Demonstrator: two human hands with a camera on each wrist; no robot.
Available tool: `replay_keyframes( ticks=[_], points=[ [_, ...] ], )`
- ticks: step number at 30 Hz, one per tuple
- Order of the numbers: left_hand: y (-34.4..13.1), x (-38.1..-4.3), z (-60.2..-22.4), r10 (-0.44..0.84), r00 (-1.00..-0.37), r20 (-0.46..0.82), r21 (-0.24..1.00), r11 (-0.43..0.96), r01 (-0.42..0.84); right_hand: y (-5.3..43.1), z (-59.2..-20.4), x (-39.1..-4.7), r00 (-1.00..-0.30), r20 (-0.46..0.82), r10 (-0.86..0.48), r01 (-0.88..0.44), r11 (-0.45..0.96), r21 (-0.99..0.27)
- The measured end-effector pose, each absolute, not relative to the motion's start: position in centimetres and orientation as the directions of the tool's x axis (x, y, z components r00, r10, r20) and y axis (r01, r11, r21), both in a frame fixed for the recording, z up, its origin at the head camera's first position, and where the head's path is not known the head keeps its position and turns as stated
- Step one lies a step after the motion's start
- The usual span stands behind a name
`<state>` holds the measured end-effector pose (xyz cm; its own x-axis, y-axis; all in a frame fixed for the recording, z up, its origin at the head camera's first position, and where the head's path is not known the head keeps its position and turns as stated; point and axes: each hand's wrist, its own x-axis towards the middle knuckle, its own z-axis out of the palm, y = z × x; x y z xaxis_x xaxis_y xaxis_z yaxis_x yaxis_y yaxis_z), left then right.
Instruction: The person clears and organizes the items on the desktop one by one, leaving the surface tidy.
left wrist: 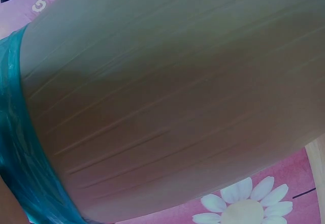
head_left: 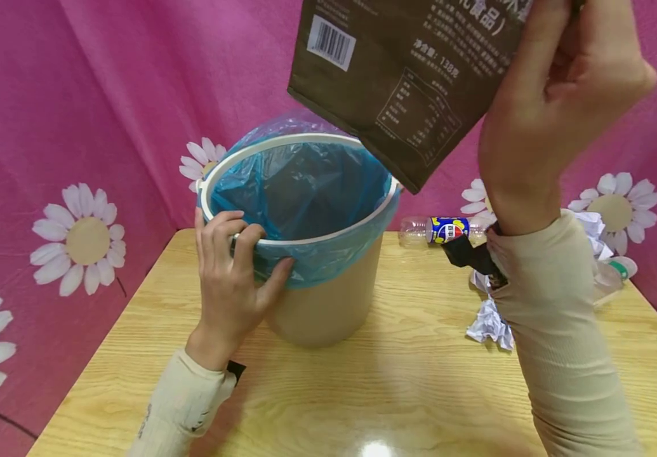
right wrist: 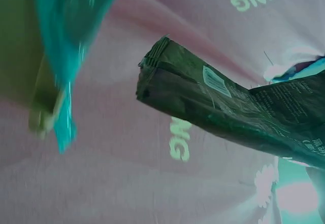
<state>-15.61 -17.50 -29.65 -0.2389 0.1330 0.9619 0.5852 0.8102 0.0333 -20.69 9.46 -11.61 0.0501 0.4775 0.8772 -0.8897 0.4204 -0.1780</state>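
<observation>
In the head view, a beige trash bin (head_left: 328,311) stands upright on the table, lined with a blue plastic bag (head_left: 328,260) folded over its white rim. My left hand (head_left: 231,273) grips the near left of that rim, fingers over the edge and thumb on the outside. Up at the right, my right hand (head_left: 562,108) holds a dark brown food packet (head_left: 402,82) with a barcode and white print. The packet's lower corner hangs above the bin's right rim. In the right wrist view the packet (right wrist: 218,97) looks partly flattened, and the hand itself is hidden.
A clear plastic bottle (head_left: 448,230) with a blue label lies behind and right of the bin. Crumpled white paper (head_left: 489,324) sits by my right forearm, with another bottle (head_left: 616,273) farther right. Pink flowered cloth (head_left: 134,95) surrounds the wooden table (head_left: 317,406).
</observation>
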Motion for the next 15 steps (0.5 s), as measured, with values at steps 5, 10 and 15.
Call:
replay_keyframes(
  ticks=[5,10,15],
  points=[
    [-17.6,-15.6,-29.7,0.121,-0.224,0.967,0.037,0.806,0.591,6.8,-12.1,-20.6,0.011,0.914,0.406,-0.901,0.400,-0.166],
    [-17.5,-15.6,-29.8,0.114,-0.223,0.968,0.040,0.809,0.587,5.6,-13.1,-21.0,-0.025,0.939,0.343,-0.889,0.422,-0.178],
    [-17.4,-15.6,-29.7,0.123,-0.236,0.964,0.038,0.814,0.580,5.5,-14.6,-21.6,-0.078,0.951,0.300,-0.864,0.455,-0.214]
  ],
)
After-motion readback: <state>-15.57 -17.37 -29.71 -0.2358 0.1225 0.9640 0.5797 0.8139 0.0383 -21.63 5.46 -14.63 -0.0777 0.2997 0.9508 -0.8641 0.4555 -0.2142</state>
